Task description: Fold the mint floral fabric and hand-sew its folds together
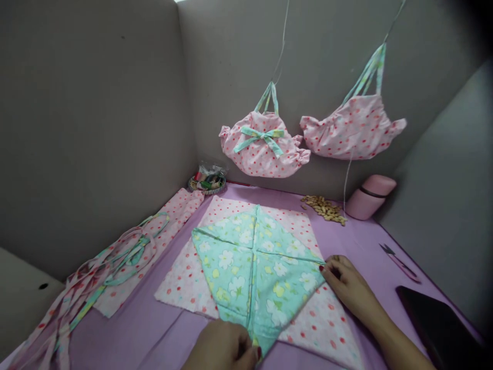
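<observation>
A mint-green floral cloth (pixel 231 272), folded into a diamond with its edges meeting along a cross, lies over a pink dotted cloth (pixel 185 272). My right hand (pixel 346 285) pinches the diamond's right corner between thumb and fingers. At the near corner, my left hand (pixel 227 347) has its fingers closed on the same green cloth, and part of that hand is cut off by the bottom edge. The far and left corners of the diamond lie on the pink cloth, with no hand on them.
Pink fabric with straps (pixel 131 252) lies along the left wall. A basket of thread (pixel 208 183) stands in the back corner. Peanuts (pixel 325 208), a pink flask (pixel 371 198), small scissors (pixel 400 262) and a dark tablet-like object (pixel 435 326) are at right. Two dotted bags (pixel 265 156) hang above.
</observation>
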Available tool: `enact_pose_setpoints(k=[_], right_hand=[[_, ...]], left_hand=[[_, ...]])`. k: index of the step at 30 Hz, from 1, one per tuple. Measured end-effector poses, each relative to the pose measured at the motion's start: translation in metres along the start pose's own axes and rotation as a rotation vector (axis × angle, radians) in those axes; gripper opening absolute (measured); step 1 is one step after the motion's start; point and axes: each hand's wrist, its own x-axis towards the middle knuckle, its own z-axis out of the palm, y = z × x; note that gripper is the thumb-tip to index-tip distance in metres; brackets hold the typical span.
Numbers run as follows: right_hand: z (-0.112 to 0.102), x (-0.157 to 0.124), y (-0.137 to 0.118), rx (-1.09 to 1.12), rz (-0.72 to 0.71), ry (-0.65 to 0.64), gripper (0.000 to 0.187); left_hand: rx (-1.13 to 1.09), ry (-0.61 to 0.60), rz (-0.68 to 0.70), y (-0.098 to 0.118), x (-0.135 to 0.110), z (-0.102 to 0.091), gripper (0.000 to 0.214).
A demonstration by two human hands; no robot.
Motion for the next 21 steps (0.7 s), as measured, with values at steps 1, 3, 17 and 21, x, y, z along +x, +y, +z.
enact_pose_setpoints(k=[1, 3, 17, 21], right_hand=[[0.000, 0.000, -0.001, -0.002, -0.003, 0.003, 0.026], [0.001, 0.000, -0.002, -0.006, -0.010, 0.011, 0.027], [0.001, 0.003, 0.000, -0.041, -0.063, 0.069, 0.029], [-0.005, -0.007, -0.023, -0.047, -0.072, 0.179, 0.025]], left_hand=[[0.004, -0.009, -0.002, 0.000, 0.000, 0.000, 0.034], [0.003, -0.026, -0.002, -0.001, -0.001, -0.001, 0.033], [0.144, -0.033, -0.022, 0.005, -0.005, -0.005, 0.032], [0.174, 0.103, 0.044, 0.009, -0.009, -0.007, 0.021]])
